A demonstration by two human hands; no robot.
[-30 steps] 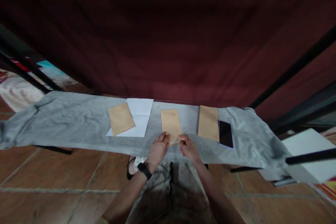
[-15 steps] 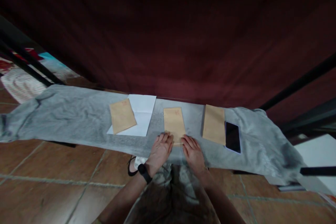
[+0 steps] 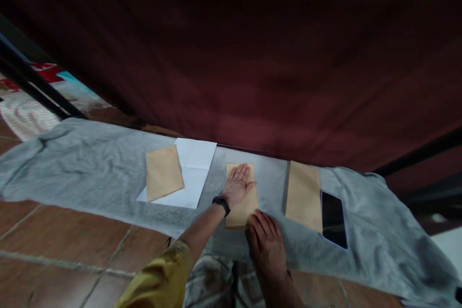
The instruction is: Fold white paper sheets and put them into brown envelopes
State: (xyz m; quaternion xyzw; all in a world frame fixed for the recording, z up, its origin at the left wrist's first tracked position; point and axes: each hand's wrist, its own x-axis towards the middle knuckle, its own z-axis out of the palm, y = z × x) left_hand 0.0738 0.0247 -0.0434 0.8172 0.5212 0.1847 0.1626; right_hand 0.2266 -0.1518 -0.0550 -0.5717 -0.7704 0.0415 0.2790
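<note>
A brown paper envelope (image 3: 238, 214) lies in front of me on the grey cloth. My left hand (image 3: 238, 185), with a black band on its wrist, rests flat on its upper part, fingers stretched out. At the envelope's near right corner, my right hand (image 3: 267, 240) has its bent fingers pressed together on the edge; its thumb is partly hidden. Another brown envelope (image 3: 164, 173) sits to the left, overlapping a white sheet of paper (image 3: 197, 173) with a crease across it. To the right lies a thicker-looking brown envelope or stack of envelopes (image 3: 303, 197).
A phone (image 3: 334, 219) with a dark screen touches the right-hand envelope. The grey cloth (image 3: 97, 168) covers a long, narrow surface. Behind it hangs a dark red curtain (image 3: 252, 82). Black bars (image 3: 32, 82) stand at the left, and the floor (image 3: 68, 240) is tiled.
My left hand has moved up from the envelope's near edge and now lies flat across it. My right hand stays by the near right corner. The view has shifted slightly.
</note>
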